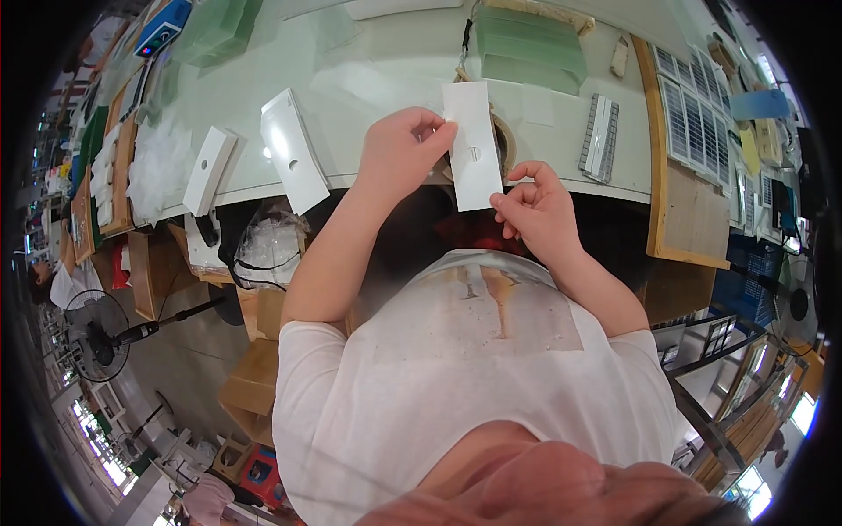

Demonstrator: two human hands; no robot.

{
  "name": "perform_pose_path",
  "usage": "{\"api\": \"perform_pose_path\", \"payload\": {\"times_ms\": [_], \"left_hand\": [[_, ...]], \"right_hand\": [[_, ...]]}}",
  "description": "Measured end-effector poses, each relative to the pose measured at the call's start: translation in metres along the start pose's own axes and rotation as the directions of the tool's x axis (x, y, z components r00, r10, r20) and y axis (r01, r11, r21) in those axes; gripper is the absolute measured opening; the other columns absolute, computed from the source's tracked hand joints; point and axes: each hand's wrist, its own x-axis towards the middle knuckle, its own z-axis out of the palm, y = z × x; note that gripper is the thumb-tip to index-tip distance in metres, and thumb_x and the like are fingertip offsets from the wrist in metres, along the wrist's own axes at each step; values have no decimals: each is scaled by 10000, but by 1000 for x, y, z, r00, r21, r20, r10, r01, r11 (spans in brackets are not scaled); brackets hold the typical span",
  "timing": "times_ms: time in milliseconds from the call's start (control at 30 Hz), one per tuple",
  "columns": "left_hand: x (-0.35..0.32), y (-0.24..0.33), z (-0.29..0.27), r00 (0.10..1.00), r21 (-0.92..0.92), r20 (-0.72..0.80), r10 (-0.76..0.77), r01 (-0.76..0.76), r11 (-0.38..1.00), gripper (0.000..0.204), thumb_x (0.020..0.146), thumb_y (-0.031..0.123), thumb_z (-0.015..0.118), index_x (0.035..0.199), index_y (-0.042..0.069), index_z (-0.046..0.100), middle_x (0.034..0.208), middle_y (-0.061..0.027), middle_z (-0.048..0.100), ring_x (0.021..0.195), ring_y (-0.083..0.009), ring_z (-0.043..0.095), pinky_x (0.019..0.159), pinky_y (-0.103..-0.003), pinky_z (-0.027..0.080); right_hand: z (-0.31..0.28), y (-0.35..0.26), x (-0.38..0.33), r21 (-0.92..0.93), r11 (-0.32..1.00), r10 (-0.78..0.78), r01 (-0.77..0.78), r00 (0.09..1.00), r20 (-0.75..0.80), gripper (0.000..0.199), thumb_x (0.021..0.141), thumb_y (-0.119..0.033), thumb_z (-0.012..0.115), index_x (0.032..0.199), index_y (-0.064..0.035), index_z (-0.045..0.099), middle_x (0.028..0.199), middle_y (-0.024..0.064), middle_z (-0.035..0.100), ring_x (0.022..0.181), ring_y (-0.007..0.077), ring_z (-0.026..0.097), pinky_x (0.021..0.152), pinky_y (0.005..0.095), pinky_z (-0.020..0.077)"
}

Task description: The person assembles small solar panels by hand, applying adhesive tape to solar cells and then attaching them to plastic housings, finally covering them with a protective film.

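a white plate [472,145] with a small centre hole is pinched upright above the table edge [614,186], its top edge gripped by the left hand [399,153] and its lower corner by the right hand [537,210], so its face is kept unobstructed.

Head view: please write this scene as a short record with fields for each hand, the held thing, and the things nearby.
left hand: left hand pinches the upper left edge of the white strip
right hand: right hand pinches the strip's lower right corner
held thing: a flat white strip, upright, with a small hole near its middle
surface: pale green table
to the left: two white plates, each with a hole, overhanging the table edge
to the right: grey ribbed part
behind: green sheets
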Motion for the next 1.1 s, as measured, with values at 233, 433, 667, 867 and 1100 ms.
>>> {"api": "perform_pose_path", "payload": {"times_ms": [233,433,667,867,1100], "left_hand": [[1,-3,2,1000,48,-3,15,-15,999,197,818,201,692,838,8,660,662,21,596,598,-43,505,567,-200,420],[0,-1,3,999,103,-15,41,-39,994,192,809,197,693,823,10,652,621,30,559,571,-44,484,553,-205,410],[8,-11,9,861,322,-153,486,-422,848,126,746,126,700,846,61,659,880,-29,624,828,-173,550,711,-292,462],[15,-13,-7,700,397,83,709,-676,621,130,744,55,643,871,75,665,1063,-33,639,1035,-303,532,892,-387,439],[-4,16,-29,643,338,199,739,-753,565,287,764,27,641,1045,85,639,1018,-45,648,1027,-254,551,888,-371,441]], "right_hand": [[-1,2,3,-20,1000,3,-3,1000,-2,302,821,-49,664,1033,-53,450,637,31,584,476,70,518,415,190,357],[-1,4,4,-70,997,-20,18,1000,-19,308,811,-61,680,1025,-47,458,625,18,575,472,64,498,425,191,359],[-6,15,4,-620,474,-728,626,674,125,307,732,-62,730,991,-62,566,875,59,603,598,110,524,494,247,407],[-12,13,12,-673,-81,-779,735,375,503,315,689,-32,712,983,-51,599,996,110,607,691,249,589,582,312,496],[-20,-3,4,-537,102,-958,837,227,173,217,783,101,596,972,-4,579,926,153,642,756,260,654,614,293,531]]}}
